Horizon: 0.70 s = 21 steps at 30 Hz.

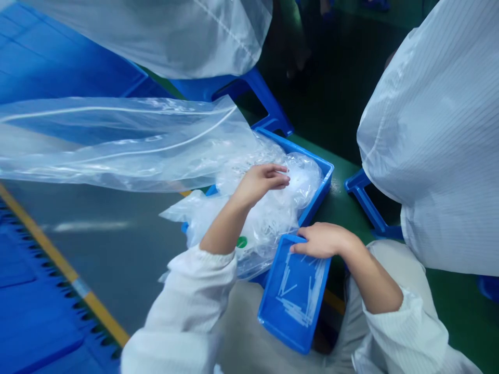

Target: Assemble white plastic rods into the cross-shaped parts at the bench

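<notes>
Far left, a loose clear plastic bag (117, 145) trails out over the large blue tray (315, 182). My left hand (261, 184) rests on white parts wrapped in plastic (265, 223), fingers lightly curled; I cannot tell if they grip. My right hand (322, 240) clamps the rim of a small blue tray (268, 280) holding thin white pieces (300, 296). Risk: that tray, held one-handed and tilted, could spill them.
</notes>
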{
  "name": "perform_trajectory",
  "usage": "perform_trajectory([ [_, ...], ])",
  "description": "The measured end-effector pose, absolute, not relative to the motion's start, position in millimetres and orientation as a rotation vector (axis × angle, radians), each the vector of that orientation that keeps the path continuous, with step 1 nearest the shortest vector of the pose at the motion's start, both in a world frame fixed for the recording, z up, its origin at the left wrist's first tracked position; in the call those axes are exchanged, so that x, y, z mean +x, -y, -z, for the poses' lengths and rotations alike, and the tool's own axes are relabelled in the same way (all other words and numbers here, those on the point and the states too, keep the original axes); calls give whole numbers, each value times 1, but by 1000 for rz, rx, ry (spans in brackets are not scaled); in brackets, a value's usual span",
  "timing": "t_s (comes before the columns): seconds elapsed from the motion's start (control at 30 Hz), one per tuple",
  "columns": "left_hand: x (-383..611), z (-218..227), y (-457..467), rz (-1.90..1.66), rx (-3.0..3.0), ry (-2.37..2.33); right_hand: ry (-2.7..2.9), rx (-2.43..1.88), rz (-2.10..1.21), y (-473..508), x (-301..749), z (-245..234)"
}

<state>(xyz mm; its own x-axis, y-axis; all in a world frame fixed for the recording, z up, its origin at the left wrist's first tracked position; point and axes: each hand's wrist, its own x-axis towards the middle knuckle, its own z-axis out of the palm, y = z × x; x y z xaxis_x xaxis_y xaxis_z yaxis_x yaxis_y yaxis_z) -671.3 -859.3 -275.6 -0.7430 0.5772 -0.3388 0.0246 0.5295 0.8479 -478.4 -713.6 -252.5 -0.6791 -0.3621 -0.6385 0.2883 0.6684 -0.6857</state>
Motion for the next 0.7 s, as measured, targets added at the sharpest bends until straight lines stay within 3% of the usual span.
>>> perform_trajectory([
  [0.17,-606,227,901,-1361,209,-1920,-2059,-83,1028,709,-481,254],
  [0.4,-524,210,944,-1256,215,-1875,-2033,-102,996,709,-490,259],
  [0.7,-462,250,949,-960,377,-2123,-2006,-80,980,709,-493,261],
])
